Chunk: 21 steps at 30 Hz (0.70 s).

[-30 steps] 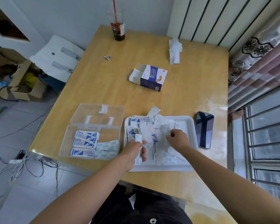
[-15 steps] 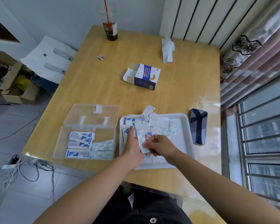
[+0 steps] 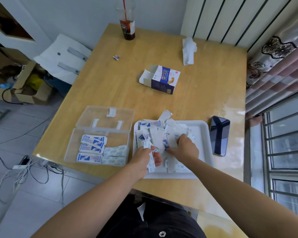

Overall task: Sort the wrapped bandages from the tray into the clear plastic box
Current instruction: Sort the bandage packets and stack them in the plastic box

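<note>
A white tray (image 3: 202,133) near the table's front edge holds a loose heap of wrapped bandages (image 3: 159,133), white with blue print. My left hand (image 3: 142,156) is over the tray's left side and grips a few wrapped bandages (image 3: 150,161) that stick out above and below its fingers. My right hand (image 3: 184,148) lies on the heap with fingers curled, pinching a white wrapper (image 3: 172,142). Left of the tray stands the clear plastic box (image 3: 70,146), lid open, with stacked wrapped bandages (image 3: 93,148) inside.
A black phone (image 3: 219,134) lies right of the tray. An opened bandage carton (image 3: 163,79) sits mid-table, a crumpled tissue (image 3: 188,50) and a drink cup with a red straw (image 3: 127,26) farther back. A small wrapper scrap (image 3: 116,57) lies left. Cables trail on the floor at left.
My right hand moved from beside my left hand back up onto the heap. My left hand stays at the tray's left side with its bandages.
</note>
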### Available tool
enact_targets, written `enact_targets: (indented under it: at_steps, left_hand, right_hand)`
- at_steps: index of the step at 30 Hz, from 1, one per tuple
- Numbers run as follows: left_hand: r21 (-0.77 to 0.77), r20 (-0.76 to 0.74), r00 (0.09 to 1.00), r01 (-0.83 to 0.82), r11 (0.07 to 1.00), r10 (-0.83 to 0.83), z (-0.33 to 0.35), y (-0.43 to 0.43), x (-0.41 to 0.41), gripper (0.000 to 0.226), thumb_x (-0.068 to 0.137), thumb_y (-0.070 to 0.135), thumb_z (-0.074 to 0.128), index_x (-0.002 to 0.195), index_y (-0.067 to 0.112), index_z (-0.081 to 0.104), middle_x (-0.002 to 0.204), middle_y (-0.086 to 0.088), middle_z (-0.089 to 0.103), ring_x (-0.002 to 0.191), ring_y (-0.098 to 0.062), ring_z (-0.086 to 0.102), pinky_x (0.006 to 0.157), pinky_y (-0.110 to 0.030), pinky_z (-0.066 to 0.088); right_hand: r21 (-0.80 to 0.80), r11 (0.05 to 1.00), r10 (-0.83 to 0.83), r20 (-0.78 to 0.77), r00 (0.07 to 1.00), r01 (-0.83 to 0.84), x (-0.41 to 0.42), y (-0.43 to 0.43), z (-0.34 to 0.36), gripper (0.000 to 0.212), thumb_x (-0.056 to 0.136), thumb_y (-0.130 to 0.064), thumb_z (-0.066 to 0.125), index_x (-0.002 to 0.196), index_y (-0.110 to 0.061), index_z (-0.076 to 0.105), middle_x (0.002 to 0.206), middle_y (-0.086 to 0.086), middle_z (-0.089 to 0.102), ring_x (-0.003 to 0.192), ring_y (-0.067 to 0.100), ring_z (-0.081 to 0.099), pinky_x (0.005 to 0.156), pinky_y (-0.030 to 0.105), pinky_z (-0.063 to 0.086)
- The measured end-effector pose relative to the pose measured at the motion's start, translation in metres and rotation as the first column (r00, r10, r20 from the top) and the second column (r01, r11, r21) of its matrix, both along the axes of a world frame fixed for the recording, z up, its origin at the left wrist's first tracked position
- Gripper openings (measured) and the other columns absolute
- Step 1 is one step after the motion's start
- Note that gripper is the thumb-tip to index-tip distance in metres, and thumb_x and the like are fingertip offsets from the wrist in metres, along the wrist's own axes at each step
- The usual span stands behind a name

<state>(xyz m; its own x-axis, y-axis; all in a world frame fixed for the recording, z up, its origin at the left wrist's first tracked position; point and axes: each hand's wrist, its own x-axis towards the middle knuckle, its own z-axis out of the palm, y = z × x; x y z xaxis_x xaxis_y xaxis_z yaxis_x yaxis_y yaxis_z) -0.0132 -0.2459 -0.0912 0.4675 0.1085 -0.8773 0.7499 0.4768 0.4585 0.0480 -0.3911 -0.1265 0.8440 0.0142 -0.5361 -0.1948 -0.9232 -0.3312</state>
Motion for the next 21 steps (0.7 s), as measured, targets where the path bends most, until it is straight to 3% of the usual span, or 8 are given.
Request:
enact_targets:
  at_steps: [5,10,15,18,21]
  left_hand:
    - [0.011,-0.022,1.000,0.011,1.000,-0.010,-0.001,0.002,-0.001,0.021,0.097,0.004,0.034,0.086,0.008,0.051,0.071,-0.015,0.055,0.059,-0.025,0.054,0.066,-0.037,0.050]
    - [-0.017,-0.050,0.999,-0.009,1.000,0.009,0.000,0.002,0.003,0.023,0.098,0.004,0.032,0.086,0.007,0.051,0.065,-0.012,0.049,0.057,-0.021,0.043,0.060,-0.032,0.042]
    - [0.012,-0.050,0.998,0.041,0.999,-0.040,-0.001,-0.007,0.007,0.020,0.098,0.006,0.030,0.095,0.007,0.050,0.071,-0.015,0.055,0.059,-0.024,0.050,0.062,-0.033,0.046]
    - [0.057,-0.026,0.995,0.100,0.993,-0.098,-0.001,-0.013,0.011,0.022,0.097,0.005,0.033,0.094,0.008,0.055,0.081,-0.013,0.065,0.069,-0.026,0.061,0.071,-0.036,0.052]
    - [0.040,-0.029,0.997,0.066,0.997,-0.065,-0.002,-0.013,0.013,0.024,0.094,0.001,0.034,0.091,0.007,0.057,0.080,-0.010,0.065,0.072,-0.025,0.060,0.082,-0.040,0.051]
  right_hand:
    - [0.016,1.000,0.017,-0.011,1.000,-0.017,0.004,0.000,-0.001,0.035,0.079,-0.037,0.066,0.098,-0.013,0.050,0.089,0.002,0.060,0.082,0.024,0.060,0.058,0.029,0.038]
    - [0.189,0.981,-0.031,-0.016,0.999,0.034,0.009,-0.017,-0.002,0.006,0.081,-0.014,0.061,0.086,-0.013,0.058,0.075,-0.002,0.059,0.072,0.019,0.057,0.064,0.032,0.048]
    - [0.404,0.914,-0.062,0.033,0.998,0.044,-0.002,-0.014,0.016,0.011,0.079,-0.014,0.064,0.074,-0.012,0.054,0.068,-0.004,0.055,0.062,0.012,0.050,0.055,0.021,0.041]
    - [0.508,0.861,-0.020,0.009,1.000,0.012,-0.011,-0.005,0.027,0.020,0.077,-0.012,0.064,0.066,-0.012,0.047,0.063,-0.002,0.050,0.057,0.010,0.043,0.056,0.021,0.038]
    - [0.603,0.798,0.058,-0.057,0.997,-0.012,-0.019,0.000,0.032,0.021,0.076,-0.008,0.064,0.064,-0.010,0.047,0.059,0.000,0.046,0.054,0.008,0.041,0.054,0.020,0.036]
